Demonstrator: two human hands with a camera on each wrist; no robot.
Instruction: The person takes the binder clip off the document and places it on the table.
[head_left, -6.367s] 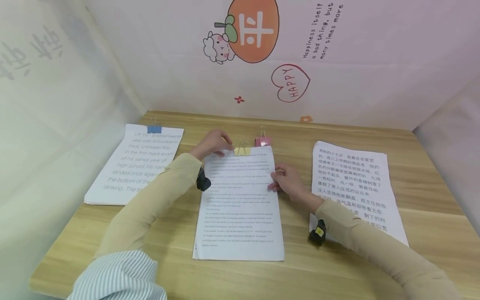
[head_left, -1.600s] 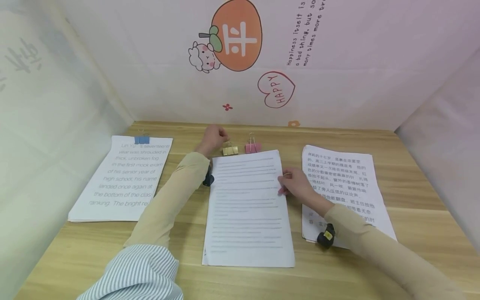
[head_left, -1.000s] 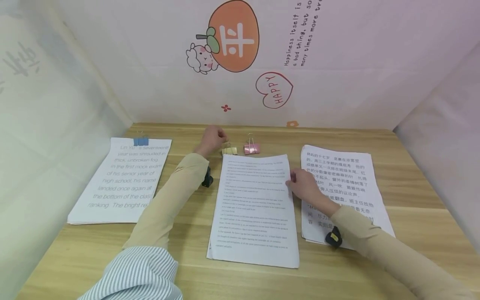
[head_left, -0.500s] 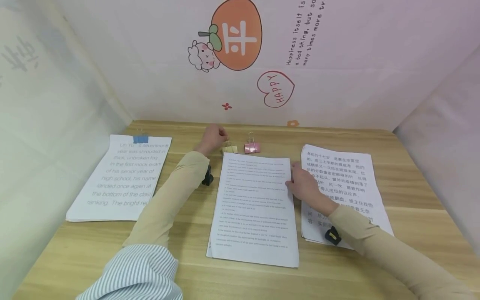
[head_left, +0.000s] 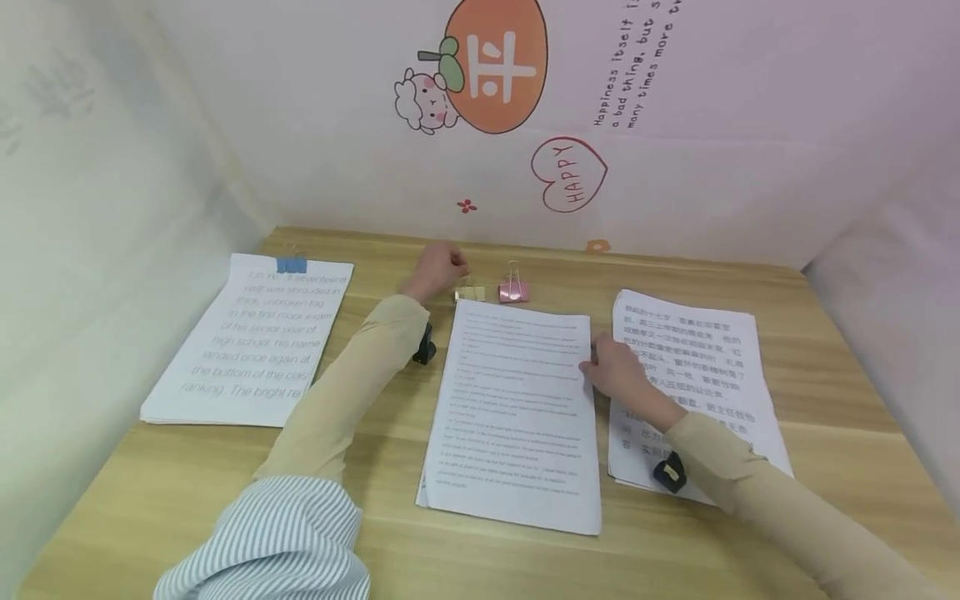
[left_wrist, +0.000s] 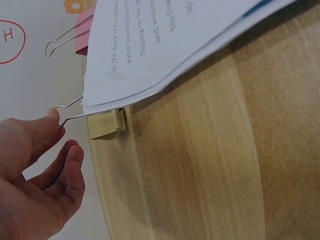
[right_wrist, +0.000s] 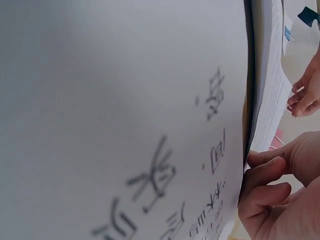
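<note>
A stack of printed sheets (head_left: 517, 417) lies in the middle of the wooden table. Just behind its top edge is a yellow binder clip (head_left: 471, 293), apparently off the paper in the head view. My left hand (head_left: 437, 271) pinches the clip's wire handle between thumb and finger, the other fingers loosely bent; in the left wrist view a corner of the sheets overlaps part of the clip (left_wrist: 106, 125). At the stack's right edge my right hand (head_left: 630, 382) pinches the sheets, thumb towards the top; the right wrist view shows its fingers (right_wrist: 265, 197) bent at the edge.
A pink binder clip (head_left: 513, 290) stands right of the yellow one, handle up. To the left lies a stack of large-print sheets (head_left: 247, 342) with a blue binder clip (head_left: 292, 265). A stack with Chinese text (head_left: 693, 367) lies under the right forearm. A printed curtain (head_left: 675, 192) closes the back.
The yellow clip, at first over the stack's top edge, now sits behind it. The middle stack has shifted slightly right. Over the last second both hands have kept nearly the same place.
</note>
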